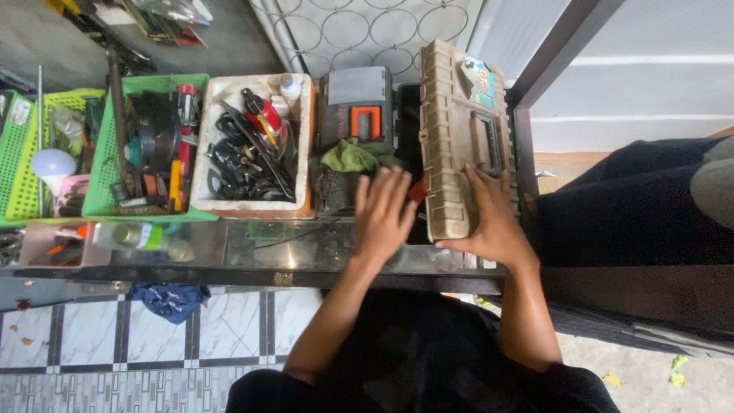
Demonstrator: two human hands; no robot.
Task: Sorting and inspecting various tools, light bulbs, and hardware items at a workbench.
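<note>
- Beige plastic toolbox (459,138) stands on edge at the right end of the glass-topped counter (252,252), handle recess facing up at the camera; probably propped that way to take less room on a crowded top.
- Right hand (493,222) lies flat against the toolbox's lower face, fingers spread, palm pressing. Not wrapped round anything, so it reads as steadying the box rather than lifting it.
- Left hand (382,214) hovers open just left of the toolbox, fingers splayed, holding nothing. It sits over the dark gap beside the box, above a small red-orange piece (417,191); can't tell if it touches anything.
- Green rag (355,157) is bunched just beyond the left fingertips, in front of a grey case with an orange latch (357,107).
- White foam box (252,145) further left holds black cables and red-handled tools, loosely heaped.
- Green plastic basket (149,145) next to it is packed with hand tools; a lighter green basket (30,153) with a white bulb (52,164) sits at the far left.
- Everything lines up against the back edge, leaving the front strip of glass as working space.
</note>
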